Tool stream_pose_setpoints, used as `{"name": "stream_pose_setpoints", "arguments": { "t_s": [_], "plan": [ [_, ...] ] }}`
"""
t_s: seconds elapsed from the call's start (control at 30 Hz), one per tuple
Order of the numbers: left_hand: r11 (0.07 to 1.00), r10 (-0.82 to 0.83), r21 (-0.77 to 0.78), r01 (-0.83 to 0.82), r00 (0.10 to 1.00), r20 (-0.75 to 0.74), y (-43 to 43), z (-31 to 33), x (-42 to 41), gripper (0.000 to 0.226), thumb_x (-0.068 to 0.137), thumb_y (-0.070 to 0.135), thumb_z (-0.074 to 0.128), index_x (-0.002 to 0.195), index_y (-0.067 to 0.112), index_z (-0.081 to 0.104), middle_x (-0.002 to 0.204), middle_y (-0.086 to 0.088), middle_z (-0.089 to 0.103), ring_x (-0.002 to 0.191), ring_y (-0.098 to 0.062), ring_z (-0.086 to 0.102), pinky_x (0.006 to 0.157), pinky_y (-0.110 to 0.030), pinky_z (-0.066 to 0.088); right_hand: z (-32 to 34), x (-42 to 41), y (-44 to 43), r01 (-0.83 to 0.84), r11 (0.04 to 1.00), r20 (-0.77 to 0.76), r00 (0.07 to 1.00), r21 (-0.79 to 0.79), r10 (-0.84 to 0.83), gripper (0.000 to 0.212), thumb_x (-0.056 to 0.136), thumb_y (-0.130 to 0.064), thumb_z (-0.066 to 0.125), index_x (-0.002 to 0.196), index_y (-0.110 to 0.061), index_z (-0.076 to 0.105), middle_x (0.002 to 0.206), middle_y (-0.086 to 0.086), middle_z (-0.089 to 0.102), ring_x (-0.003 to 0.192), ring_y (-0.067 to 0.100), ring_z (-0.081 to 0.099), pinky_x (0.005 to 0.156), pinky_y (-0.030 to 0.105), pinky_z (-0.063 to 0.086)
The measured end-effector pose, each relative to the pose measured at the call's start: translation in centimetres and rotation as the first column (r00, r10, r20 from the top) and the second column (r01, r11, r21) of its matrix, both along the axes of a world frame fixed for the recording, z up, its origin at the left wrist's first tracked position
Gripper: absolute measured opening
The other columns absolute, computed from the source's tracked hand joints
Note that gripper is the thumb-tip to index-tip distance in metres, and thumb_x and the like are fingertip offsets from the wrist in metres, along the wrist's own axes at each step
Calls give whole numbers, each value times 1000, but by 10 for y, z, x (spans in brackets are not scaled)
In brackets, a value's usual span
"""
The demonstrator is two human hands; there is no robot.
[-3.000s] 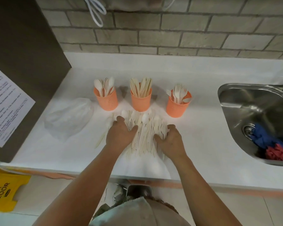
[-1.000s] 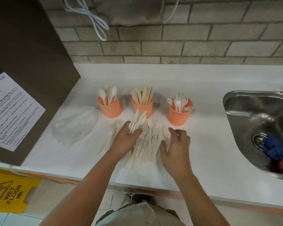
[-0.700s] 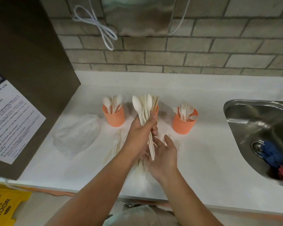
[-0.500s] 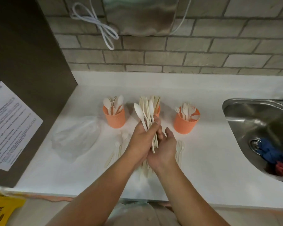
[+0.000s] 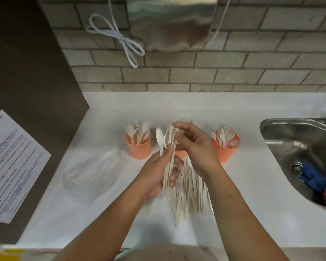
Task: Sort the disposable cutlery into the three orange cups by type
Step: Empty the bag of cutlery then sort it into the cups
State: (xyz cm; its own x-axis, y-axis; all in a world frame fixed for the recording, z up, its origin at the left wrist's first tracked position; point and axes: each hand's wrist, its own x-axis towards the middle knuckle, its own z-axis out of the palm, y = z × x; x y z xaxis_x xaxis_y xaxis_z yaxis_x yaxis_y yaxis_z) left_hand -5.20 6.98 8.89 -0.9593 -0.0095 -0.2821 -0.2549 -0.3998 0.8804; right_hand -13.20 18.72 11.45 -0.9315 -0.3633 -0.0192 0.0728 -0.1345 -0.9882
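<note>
My left hand [image 5: 156, 172] grips a bunch of cream cutlery [image 5: 167, 146] upright above the counter, a spoon bowl at its left. My right hand [image 5: 196, 147] pinches the top ends of pieces in that bunch. Under both hands a loose pile of cutlery [image 5: 188, 194] lies on the white counter. Three orange cups stand behind: the left cup [image 5: 138, 147] holds spoons, the middle cup [image 5: 180, 153] is mostly hidden by my hands, the right cup [image 5: 225, 150] holds forks.
A crumpled clear plastic bag [image 5: 92, 172] lies left of the pile. A steel sink [image 5: 299, 159] with blue and red cloths sits at the right. A dark cabinet with a paper notice [image 5: 9, 166] bounds the left. A brick wall with a metal dispenser stands behind.
My left hand lifted a bunch of cutlery off the pile. My right hand rose from beneath the bunch to pinch its top ends.
</note>
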Motion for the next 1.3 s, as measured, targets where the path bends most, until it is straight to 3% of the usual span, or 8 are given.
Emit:
{"name": "stream_pose_setpoints", "arguments": {
  "t_s": [0.17, 0.27, 0.47, 0.67, 0.97, 1.03, 1.17, 1.3],
  "plan": [
    [996, 93, -13, -93, 995, 31, -24, -3, 3, 42, 105, 47, 51, 106, 15, 76, 76, -5, 59, 52, -17, 49, 52, -30, 48, -2, -5, -26, 6, 999, -100, 995, 52, -1, 19, 94, 1, 69, 107, -11, 70, 82, -8, 59, 71, 10, 62, 64, 30, 60],
    [976, 201, -90, -197, 979, 32, -38, -7, 3, 45, 104, 43, 54, 118, 3, 69, 79, -9, 62, 57, -21, 56, 56, -34, 51, -2, -9, -47, 80, 992, -169, 984, 95, -63, 13, 93, 1, 69, 101, -8, 70, 77, -3, 61, 66, 9, 62, 56, 24, 56],
    [930, 313, -198, -308, 950, -8, -71, -13, 3, 30, 106, 35, 55, 116, 11, 70, 98, -10, 77, 74, -27, 72, 62, -38, 60, -5, -29, -81, 103, 966, -336, 942, 236, -19, 12, 93, -7, 69, 95, -19, 70, 84, -13, 70, 71, 14, 66, 65, 30, 55],
    [800, 549, -314, -511, 835, 40, -95, -28, -1, 22, 103, 39, 59, 110, 23, 73, 92, -2, 78, 71, -20, 75, 57, -37, 62, 7, -53, -100, 308, 942, -509, 837, 135, -201, 14, 95, -9, 63, 92, -23, 64, 85, -11, 66, 77, 19, 68, 72, 48, 59],
    [741, 619, -342, -578, 785, 17, -109, -35, -7, 27, 92, 50, 67, 95, 23, 74, 74, -7, 66, 59, -15, 60, 52, -31, 58, 16, -66, -123, 424, 905, -753, 603, 24, -263, 9, 95, 2, 61, 97, -4, 67, 93, 5, 64, 84, 17, 64, 70, 25, 57],
    [751, 610, -334, -569, 792, 22, -109, -36, -9, 31, 89, 53, 68, 97, 23, 74, 75, -7, 67, 59, -15, 60, 53, -33, 59, 12, -74, -127, 390, 915, -804, 574, 103, -154, 11, 96, 3, 59, 96, -5, 67, 92, 4, 62, 82, 17, 62, 70, 26, 56],
    [768, 588, -337, -544, 808, 35, -109, -40, -11, 24, 96, 46, 67, 105, 26, 77, 83, -5, 70, 58, -10, 61, 56, -37, 62, -11, -89, -136, 245, 870, -742, 644, 428, 184, 11, 94, -4, 60, 95, -13, 66, 87, 3, 60, 72, 19, 60, 68, 42, 53],
    [768, 584, -350, -536, 810, 41, -108, -40, -13, 20, 97, 46, 64, 99, 30, 76, 81, -6, 72, 60, -11, 66, 54, -34, 62, -19, -90, -139, 210, 858, -697, 684, 469, 214, 11, 95, -7, 61, 99, -16, 67, 87, 2, 63, 73, 19, 62, 69, 40, 55]
  ]
}}
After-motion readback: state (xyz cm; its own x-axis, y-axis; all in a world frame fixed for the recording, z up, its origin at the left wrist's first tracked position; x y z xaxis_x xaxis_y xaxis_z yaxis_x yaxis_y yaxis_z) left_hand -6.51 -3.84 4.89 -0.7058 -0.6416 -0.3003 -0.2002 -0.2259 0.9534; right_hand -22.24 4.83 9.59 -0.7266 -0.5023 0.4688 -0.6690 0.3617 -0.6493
